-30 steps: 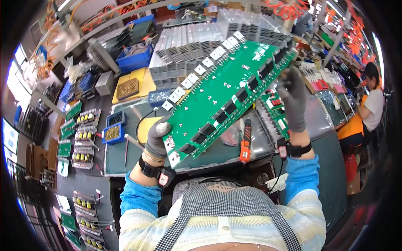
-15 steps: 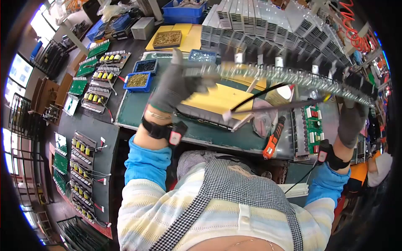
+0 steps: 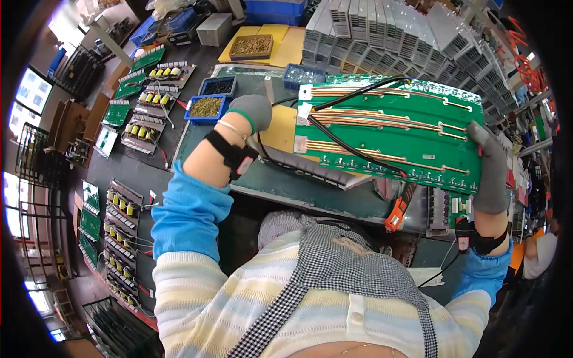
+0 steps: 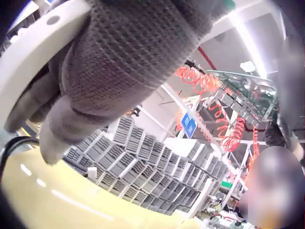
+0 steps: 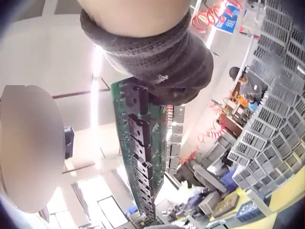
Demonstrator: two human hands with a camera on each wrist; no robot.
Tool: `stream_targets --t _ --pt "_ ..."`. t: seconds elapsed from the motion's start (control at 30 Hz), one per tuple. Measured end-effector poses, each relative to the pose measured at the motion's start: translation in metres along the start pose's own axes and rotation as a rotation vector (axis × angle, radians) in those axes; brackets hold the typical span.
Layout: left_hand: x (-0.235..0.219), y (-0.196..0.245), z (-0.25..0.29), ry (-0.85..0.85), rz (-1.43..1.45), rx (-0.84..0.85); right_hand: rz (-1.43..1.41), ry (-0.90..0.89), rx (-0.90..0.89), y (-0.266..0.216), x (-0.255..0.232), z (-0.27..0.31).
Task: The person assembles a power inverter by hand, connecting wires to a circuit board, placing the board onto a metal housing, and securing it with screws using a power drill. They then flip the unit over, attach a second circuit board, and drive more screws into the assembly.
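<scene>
1. Head view: right hand's [image 3: 492, 173] fingers clamp green circuit board's [image 3: 406, 140] right end, thumb on face.
2. Left hand [image 3: 253, 113] near blue bin [image 3: 203, 120]; fingers' grip unclear.
3. Board raised over bench [image 3: 268, 192], black cables [image 3: 343, 142] across face.

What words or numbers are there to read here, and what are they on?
I can't read any for sure.
Blue sign, left wrist view: pale marks, too small and blurred.
Blue hanging sign, right wrist view: white characters, tilted and too blurred.
Small white label on the green circuit board: too small.
</scene>
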State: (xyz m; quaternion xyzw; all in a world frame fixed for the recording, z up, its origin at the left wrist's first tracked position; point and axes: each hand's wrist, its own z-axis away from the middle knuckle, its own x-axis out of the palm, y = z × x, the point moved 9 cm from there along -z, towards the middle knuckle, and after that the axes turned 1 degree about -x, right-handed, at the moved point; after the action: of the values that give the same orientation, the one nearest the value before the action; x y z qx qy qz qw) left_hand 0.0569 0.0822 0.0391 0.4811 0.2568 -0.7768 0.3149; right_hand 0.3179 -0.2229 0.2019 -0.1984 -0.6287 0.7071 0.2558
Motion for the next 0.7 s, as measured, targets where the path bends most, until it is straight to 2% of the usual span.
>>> stream_targets --t 0.17,0.2,0.23,0.33,0.37,0.47,0.67,0.7 --pt "-0.002 0.011 -0.002 -0.115 -0.015 0.130 0.044 -0.046 0.068 0.012 0.042 -0.005" --pt "-0.007 0.012 0.000 -0.121 0.002 0.154 0.044 -0.054 0.076 0.015 0.044 -0.008" --pt "-0.013 0.011 -0.003 -0.047 0.042 0.185 0.040 -0.058 0.082 0.021 0.046 -0.013" --pt "-0.019 -0.005 0.003 -0.044 0.605 0.178 0.031 -0.053 0.128 0.040 0.049 -0.022" --pt "-0.013 -0.007 0.009 -0.099 0.770 0.145 0.035 -0.047 0.150 0.045 0.050 -0.024" --pt "-0.009 -0.001 0.016 -0.123 0.970 0.256 0.025 -0.032 0.146 0.048 0.061 -0.025" --pt "-0.006 0.011 0.025 -0.246 1.136 0.317 0.064 -0.079 0.158 0.066 0.073 -0.031" --pt "-0.010 0.015 0.028 -0.249 1.137 0.357 0.029 -0.040 0.176 0.070 0.074 -0.031"
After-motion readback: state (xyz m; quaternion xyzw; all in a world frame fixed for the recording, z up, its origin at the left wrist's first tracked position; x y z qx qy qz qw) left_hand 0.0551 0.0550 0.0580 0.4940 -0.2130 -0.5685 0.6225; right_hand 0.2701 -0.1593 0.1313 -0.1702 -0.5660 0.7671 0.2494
